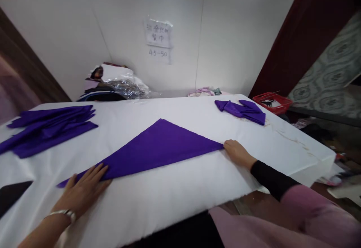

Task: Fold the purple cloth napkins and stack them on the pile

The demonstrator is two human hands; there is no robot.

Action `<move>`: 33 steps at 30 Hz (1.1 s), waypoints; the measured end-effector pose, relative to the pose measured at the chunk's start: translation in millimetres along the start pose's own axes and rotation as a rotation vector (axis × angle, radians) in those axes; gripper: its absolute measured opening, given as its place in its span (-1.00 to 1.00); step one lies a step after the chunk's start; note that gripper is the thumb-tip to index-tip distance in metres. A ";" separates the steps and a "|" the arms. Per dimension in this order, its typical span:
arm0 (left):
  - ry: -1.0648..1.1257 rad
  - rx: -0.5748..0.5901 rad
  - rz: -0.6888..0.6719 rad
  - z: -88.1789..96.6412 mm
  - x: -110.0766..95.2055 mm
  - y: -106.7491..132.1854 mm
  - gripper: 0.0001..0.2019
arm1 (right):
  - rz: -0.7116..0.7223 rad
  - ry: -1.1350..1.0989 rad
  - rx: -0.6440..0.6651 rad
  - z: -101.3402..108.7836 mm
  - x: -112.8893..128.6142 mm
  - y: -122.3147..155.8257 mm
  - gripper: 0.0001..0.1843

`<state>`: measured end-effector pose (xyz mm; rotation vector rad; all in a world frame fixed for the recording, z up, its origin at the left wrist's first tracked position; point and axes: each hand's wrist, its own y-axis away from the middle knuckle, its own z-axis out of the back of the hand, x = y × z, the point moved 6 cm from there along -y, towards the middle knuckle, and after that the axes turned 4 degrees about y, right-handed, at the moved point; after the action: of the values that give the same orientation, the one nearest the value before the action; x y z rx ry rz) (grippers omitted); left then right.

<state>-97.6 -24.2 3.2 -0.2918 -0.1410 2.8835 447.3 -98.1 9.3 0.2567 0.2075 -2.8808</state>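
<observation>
A purple cloth [162, 146] folded into a wide triangle lies flat on the white-covered table [175, 188], its peak pointing away from me. My left hand [84, 188] rests with fingers stretched over the cloth's left part, near that end's tip. At the opposite end, my right hand [237, 152] pinches the right corner between thumb and fingers. Several more purple cloths [50, 127] lie in a loose, overlapping pile at the left. Toward the back right sits a folded purple bundle [242, 111].
Against the back wall stands a heap of fabrics and clear plastic [121, 84]. Small pastel cloths [204, 91] lie at the table's rear edge. A red basket [273, 103] is beyond the right edge. A dark flat object [12, 195] lies at the near left.
</observation>
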 end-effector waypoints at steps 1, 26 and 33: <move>-0.063 0.041 -0.013 -5.1 -4.9 -1.2 -0.46 | 0.012 0.010 -0.012 2.0 3.3 11.7 -0.75; 0.084 0.187 -0.141 -38.8 -153.2 -7.8 -0.32 | 0.110 -0.424 -0.151 20.0 41.4 -2.3 -0.66; -0.088 -0.078 0.496 5.8 -0.6 -16.7 -0.38 | 0.014 -0.641 0.062 46.4 66.8 -133.1 -0.70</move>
<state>-94.4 -8.6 11.0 -0.2417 -0.2257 3.3907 342.9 7.2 57.7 -0.6449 -0.0037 -2.7850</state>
